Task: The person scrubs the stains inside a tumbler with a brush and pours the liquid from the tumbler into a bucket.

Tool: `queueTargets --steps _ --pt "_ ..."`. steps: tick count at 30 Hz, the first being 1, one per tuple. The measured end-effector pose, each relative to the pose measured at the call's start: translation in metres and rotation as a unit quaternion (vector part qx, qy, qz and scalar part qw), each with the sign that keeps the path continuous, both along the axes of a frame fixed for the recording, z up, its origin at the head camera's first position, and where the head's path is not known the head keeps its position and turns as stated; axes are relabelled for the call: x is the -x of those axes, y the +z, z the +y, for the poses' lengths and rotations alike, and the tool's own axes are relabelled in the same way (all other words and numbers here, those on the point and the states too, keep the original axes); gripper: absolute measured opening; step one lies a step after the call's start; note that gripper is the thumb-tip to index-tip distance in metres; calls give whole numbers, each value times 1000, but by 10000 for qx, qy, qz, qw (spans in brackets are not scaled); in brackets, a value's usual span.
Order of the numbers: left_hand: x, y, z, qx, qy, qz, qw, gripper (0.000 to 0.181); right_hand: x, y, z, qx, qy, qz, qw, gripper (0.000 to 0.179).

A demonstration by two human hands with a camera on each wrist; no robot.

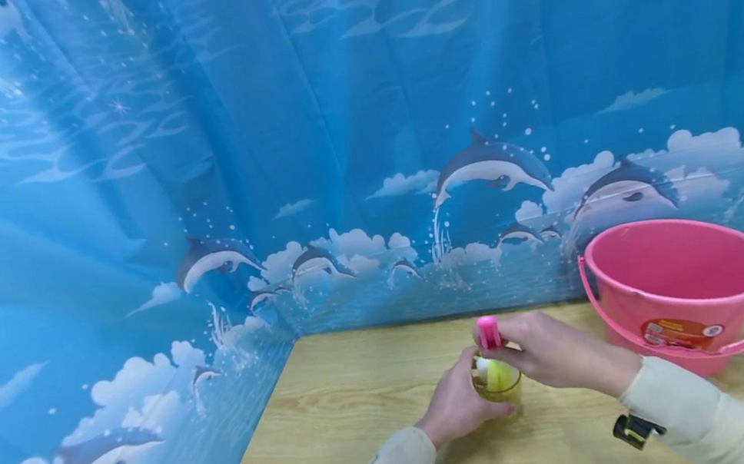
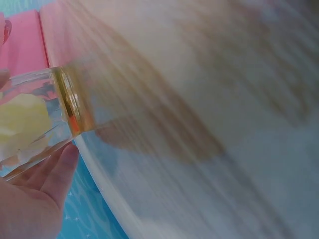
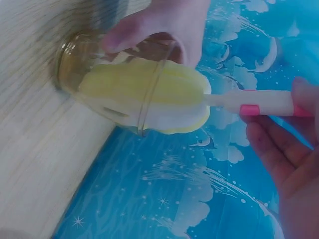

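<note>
My left hand (image 1: 454,401) grips a clear, amber-tinted glass (image 3: 75,62) from its side, thumb and fingers around the wall. The glass stands on the table. A sponge cup brush with a yellow and white head (image 3: 144,94) sits mostly inside it, the head's end bulging past the rim. In my right hand (image 1: 554,349) is the brush's pink and white handle (image 3: 264,103), pinched near its top above the glass. In the left wrist view, the glass base (image 2: 72,102) and the yellow sponge inside show through the wall.
A pink bucket (image 1: 678,260) with its handle hanging at the front stands on the right of the wood-grain table (image 1: 343,390). Behind and to the left hangs a blue curtain (image 1: 357,110) printed with dolphins. A dark wrist camera (image 1: 636,429) sits at my right sleeve.
</note>
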State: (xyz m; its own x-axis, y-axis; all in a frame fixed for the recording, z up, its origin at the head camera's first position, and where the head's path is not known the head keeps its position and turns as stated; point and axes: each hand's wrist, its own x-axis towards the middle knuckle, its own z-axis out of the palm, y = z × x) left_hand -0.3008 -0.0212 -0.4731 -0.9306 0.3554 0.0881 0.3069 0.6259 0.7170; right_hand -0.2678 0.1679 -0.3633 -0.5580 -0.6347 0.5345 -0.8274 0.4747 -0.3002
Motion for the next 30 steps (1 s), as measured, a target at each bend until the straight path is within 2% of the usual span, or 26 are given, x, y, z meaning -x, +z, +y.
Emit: queueTargets --steps 10,17,23,30 --pt "-2 1 0 65 34 187 9998 96 -1 -10 0 -198 318 931 9949 22" --pt "-2 0 0 133 63 334 9993 96 -2 -13 0 -177 440 1098 9928 25" --pt "-3 0 1 97 170 167 9997 95 -3 -14 -1 -178 477 1339 9897 26" --pt "-2 2 1 94 134 59 9998 93 -2 -16 0 -194 406 1295 9906 27"
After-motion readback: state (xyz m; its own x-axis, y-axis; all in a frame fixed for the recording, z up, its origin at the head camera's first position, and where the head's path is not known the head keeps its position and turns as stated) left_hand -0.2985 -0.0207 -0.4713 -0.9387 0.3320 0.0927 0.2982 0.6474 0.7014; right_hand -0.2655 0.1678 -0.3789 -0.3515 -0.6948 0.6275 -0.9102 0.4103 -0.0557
